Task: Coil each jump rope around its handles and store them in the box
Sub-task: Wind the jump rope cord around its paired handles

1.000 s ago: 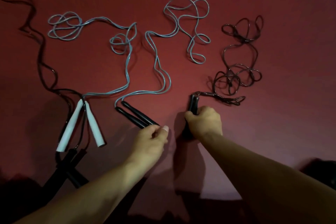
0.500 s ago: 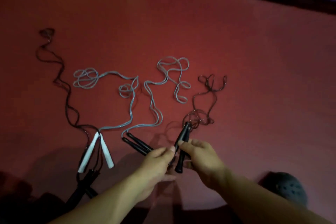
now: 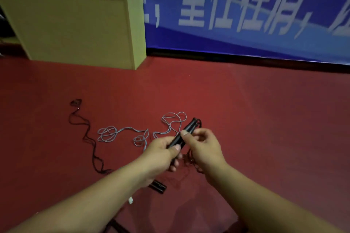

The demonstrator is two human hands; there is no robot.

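Observation:
Both hands hold the pair of black handles [image 3: 187, 131] of a dark jump rope, lifted off the red floor. My left hand [image 3: 162, 152] grips their lower end. My right hand [image 3: 200, 144] pinches them near the middle with thumb and forefinger. The dark cord [image 3: 191, 161] hangs in loops beneath my right hand. The yellow box [image 3: 75, 28] stands at the back left against the wall. On the floor lie a grey-blue rope [image 3: 108, 134], a second grey-blue rope [image 3: 173, 121] and a long dark rope [image 3: 85, 134].
Another pair of black handles [image 3: 158, 185] lies on the floor under my left forearm, with a white handle tip [image 3: 130, 200] showing beside it. A blue banner with white characters [image 3: 246, 9] covers the wall behind. Red floor stretches to the right.
The black handles went from the floor up into both hands, the left hand joining the right on them. The camera tilted up, bringing the box and banner into view.

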